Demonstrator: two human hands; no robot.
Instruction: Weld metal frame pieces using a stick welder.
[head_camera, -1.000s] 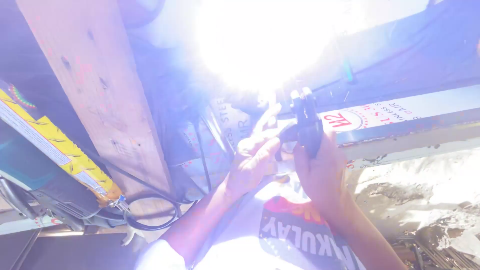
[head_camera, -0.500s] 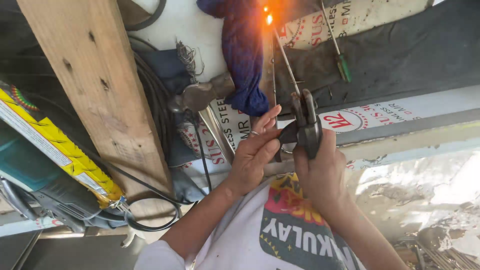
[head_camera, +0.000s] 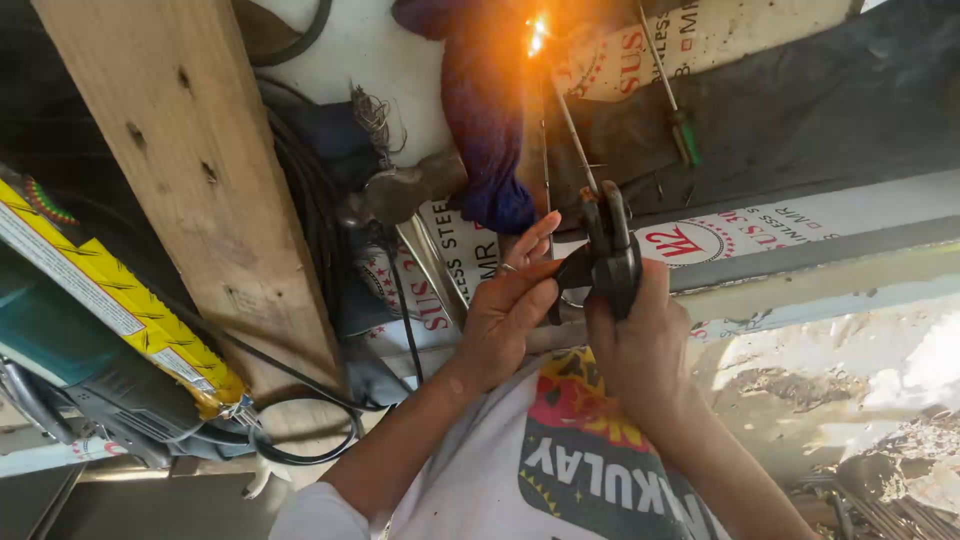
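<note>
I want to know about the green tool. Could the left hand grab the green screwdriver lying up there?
Probably not right away. The left hand is touching the black electrode holder that the right hand grips, and the holder and its glowing rod lie between it and the green screwdriver.

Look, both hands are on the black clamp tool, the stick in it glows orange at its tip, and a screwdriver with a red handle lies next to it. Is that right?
Not quite. In the head view the screwdriver has a green handle, not red. The rest holds: the left hand and right hand are on the black clamp tool, and the stick glows orange at its tip.
</note>
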